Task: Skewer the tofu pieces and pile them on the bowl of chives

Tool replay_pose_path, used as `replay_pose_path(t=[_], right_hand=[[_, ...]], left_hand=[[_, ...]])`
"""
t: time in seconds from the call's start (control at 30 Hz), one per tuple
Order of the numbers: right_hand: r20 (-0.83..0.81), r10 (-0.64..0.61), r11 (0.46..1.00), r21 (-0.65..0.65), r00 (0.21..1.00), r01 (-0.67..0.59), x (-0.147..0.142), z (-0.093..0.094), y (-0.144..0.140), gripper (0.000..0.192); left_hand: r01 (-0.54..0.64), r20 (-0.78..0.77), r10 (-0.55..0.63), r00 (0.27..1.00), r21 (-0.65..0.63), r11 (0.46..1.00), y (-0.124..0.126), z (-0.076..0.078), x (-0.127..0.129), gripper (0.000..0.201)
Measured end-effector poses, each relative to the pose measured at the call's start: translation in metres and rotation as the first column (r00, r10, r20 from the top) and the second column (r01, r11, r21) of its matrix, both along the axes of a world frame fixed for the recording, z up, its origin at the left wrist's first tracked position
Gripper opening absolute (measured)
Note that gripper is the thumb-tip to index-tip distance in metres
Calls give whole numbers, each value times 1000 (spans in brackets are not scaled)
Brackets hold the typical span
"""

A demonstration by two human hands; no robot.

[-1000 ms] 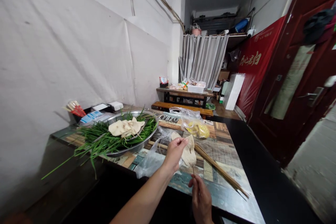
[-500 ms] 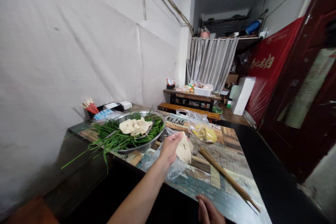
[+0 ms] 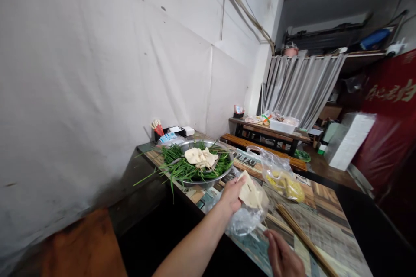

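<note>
My left hand (image 3: 233,194) is closed on a pale, flat, folded sheet (image 3: 249,190) that looks like tofu skin. A thin wooden skewer (image 3: 265,222) runs from the sheet's lower edge down to my right hand (image 3: 284,253), whose fingers pinch its lower end. Beneath the sheet lies a clear plastic bag (image 3: 242,221). To the left, a metal bowl (image 3: 198,184) holds long green chives (image 3: 175,169), with several pale pieces (image 3: 200,157) on top. A bundle of skewers (image 3: 303,238) lies to the right of my hands.
A plastic bag with yellow contents (image 3: 286,185) sits beyond my hands on the patterned table (image 3: 334,225). A black box (image 3: 165,132) and a packet of tissues (image 3: 167,137) stand by the wall. Further back are a bench (image 3: 260,147) and a second table holding a white tub (image 3: 284,124).
The view has swung left, so everything sits further right in the picture. My right hand has come up closer to the pale sheet along the skewer. My left hand keeps its hold.
</note>
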State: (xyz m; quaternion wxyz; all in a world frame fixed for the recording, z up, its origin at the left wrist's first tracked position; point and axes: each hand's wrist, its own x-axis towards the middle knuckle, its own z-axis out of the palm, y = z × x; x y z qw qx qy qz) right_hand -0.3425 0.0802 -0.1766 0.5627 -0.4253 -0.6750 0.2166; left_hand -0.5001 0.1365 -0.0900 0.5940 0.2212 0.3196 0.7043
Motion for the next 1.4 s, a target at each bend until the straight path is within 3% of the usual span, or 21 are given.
replay_pose_path(t=[0.1,0.17,0.27,0.33,0.5,0.6,0.7,0.8,0.87,0.93,1.0,1.07,1.13,1.2,1.23,1.27,1.3,1.4], right_hand=[[195,159,985,38,968,-170,-19,50,24,32],[341,212,972,20,916,-233,-45,85,40,36],[426,269,954,8,864,-301,-101,128,62,35],[489,306,940,-22,817,-339,-144,146,76,35],[672,291,949,-114,681,-293,-225,158,94,22],[752,258,961,-135,607,-242,-241,158,97,20],[790,254,959,-130,557,-252,-237,160,99,21],[795,266,950,-119,545,-290,-222,166,100,27],[781,272,944,-102,562,-315,-204,168,99,33],[760,276,939,-82,589,-334,-178,167,99,40],[738,275,939,-69,616,-337,-142,158,100,46],[716,262,949,-70,647,-308,-99,140,103,47],[702,238,966,-99,672,-239,-49,114,108,50],[694,187,982,-125,695,-139,5,81,115,48],[693,153,987,-138,704,-78,33,62,118,44],[696,106,989,-147,710,-3,59,43,120,42],[709,28,984,-142,705,104,85,23,120,40],[734,-73,951,-152,675,268,146,-32,116,43]], left_hand=[[-98,116,95,989,22,995,-11,-4,-17,40],[-76,152,69,986,44,996,-22,-13,-23,43],[-42,78,42,996,-5,999,-35,-30,-27,36],[-45,13,45,999,-47,998,-40,-37,-29,32],[-23,-115,21,993,-21,999,-47,-40,-33,31],[-9,-151,5,989,-27,1000,-49,-44,-35,31],[-2,-147,-4,989,-46,999,-44,-53,-37,33],[1,-166,-13,986,-71,997,-35,-58,-35,36],[-21,-224,3,975,-77,997,-36,-53,-28,36],[-53,-343,31,939,-53,997,-48,-38,-22,35],[-18,-520,25,854,18,1000,-69,-9,-24,32],[149,-733,-39,679,86,985,-89,28,-42,28],[-40,-859,231,458,239,970,-93,65,-81,34],[-260,-881,457,124,415,872,-77,91,-133,40],[-322,-904,425,-49,417,850,-62,97,-160,47],[-384,-937,306,-168,348,856,-44,98,-185,55],[-405,-965,135,-225,219,888,-26,95,-206,61],[-337,-972,-43,-231,39,941,21,65,-240,67]])
